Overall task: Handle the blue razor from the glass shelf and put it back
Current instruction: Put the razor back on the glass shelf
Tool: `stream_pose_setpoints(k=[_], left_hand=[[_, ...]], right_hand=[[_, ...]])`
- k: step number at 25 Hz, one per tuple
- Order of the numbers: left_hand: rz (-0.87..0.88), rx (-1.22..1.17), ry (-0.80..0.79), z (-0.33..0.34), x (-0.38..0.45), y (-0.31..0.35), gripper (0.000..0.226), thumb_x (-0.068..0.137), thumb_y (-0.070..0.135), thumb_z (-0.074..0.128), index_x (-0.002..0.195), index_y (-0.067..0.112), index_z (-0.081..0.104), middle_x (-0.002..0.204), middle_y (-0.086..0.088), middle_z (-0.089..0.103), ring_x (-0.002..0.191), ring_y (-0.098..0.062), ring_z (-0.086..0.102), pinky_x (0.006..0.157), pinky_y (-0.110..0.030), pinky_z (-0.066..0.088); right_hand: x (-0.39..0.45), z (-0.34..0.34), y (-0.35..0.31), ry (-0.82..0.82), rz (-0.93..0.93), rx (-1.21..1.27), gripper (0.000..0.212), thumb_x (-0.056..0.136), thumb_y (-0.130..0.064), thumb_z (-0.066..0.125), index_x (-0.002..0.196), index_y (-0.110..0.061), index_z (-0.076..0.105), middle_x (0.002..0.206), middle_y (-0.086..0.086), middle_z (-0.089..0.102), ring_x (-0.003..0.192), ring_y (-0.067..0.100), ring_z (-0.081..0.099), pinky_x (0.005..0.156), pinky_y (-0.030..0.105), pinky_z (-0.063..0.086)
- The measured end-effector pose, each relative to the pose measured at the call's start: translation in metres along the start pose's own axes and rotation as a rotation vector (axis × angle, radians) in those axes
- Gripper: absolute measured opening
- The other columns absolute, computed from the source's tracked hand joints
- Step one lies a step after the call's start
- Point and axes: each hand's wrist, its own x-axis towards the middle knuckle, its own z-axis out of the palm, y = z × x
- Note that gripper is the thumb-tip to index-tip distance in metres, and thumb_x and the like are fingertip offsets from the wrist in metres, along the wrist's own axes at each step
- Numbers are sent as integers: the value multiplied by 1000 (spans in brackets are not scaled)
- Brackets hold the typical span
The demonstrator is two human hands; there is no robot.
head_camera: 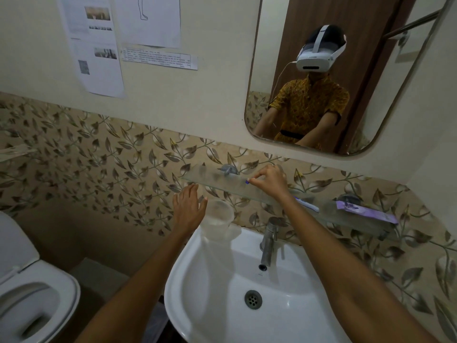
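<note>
A long glass shelf [210,180] is fixed to the leaf-patterned wall above the sink. My right hand [269,180] rests over its middle, fingers pinched on the blue razor [247,181]; only a small blue tip shows past my fingertips, the rest hidden under the hand. My left hand [189,209] hovers below the shelf's left end, flat, fingers spread, holding nothing.
A clear plastic cup [218,216] stands on the white sink's [197,280] back rim beside my left hand. A steel tap [269,240] rises mid-sink. A toothpaste tube [306,204] and purple packet [366,211] lie on the shelf's right. Toilet [29,293] at left, mirror [333,82] above.
</note>
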Motion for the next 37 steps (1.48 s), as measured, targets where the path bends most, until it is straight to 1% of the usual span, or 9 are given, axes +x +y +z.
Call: stream_pose_setpoints(k=[5,9,14,17,18,22,27,30,37], left_hand=[[-89,14,40,-5,-6,-16,50,92,36,41,133,8,41,141,-14,43,132,-30,36,112,-52,18],[-197,173,-80,-17,-23,-62,54,92,37,42,137,8,35,145,-16,37,136,-31,31,113,-52,19],[-325,347,-281,-36,-98,-146,59,93,43,39,139,7,31,152,-17,27,141,-32,20,112,-56,14],[-459,368,-468,-41,-152,-198,65,94,50,28,145,12,19,157,-15,11,144,-32,6,113,-58,5],[-472,368,-501,-41,-166,-206,65,94,52,27,146,13,17,157,-15,9,145,-33,4,113,-58,4],[-589,407,-592,-42,-225,-255,67,93,53,26,146,13,15,157,-16,9,144,-34,5,112,-59,3],[-643,448,-706,-18,-272,-304,67,93,53,26,146,13,14,157,-17,10,144,-33,5,113,-59,6],[-637,436,-730,5,-285,-330,65,94,51,26,145,12,17,156,-17,13,144,-33,8,113,-58,9],[-494,448,-723,49,-321,-368,58,92,47,35,138,14,29,151,-13,26,140,-27,21,113,-57,13]], right_hand=[[-4,12,-37,16,-3,395,19,77,-34,70,85,-18,75,93,1,67,102,17,55,95,43,45],[-15,44,-90,-50,-182,325,18,74,-29,74,84,-14,76,86,5,59,100,25,52,87,39,43],[-52,127,-154,-333,-371,101,20,74,-35,73,87,-20,76,103,8,62,111,26,46,91,39,38],[-87,185,-183,-502,-409,57,22,73,-35,73,88,-19,77,81,-6,57,108,27,49,83,33,38],[-97,195,-182,-540,-406,38,22,73,-35,73,89,-19,77,80,-5,59,109,28,50,83,32,38],[-140,277,-187,-747,-387,-44,26,76,-38,71,91,-16,76,114,14,66,117,31,49,98,41,39],[-195,385,-176,-933,-196,65,31,78,-33,71,84,-3,74,100,16,71,109,32,55,94,39,46],[-223,450,-157,-982,-49,136,32,77,-29,73,80,3,72,90,17,74,105,29,59,95,40,48],[-254,536,-115,-941,-57,86,28,75,-29,73,92,-6,72,112,13,65,113,27,48,96,34,41]])
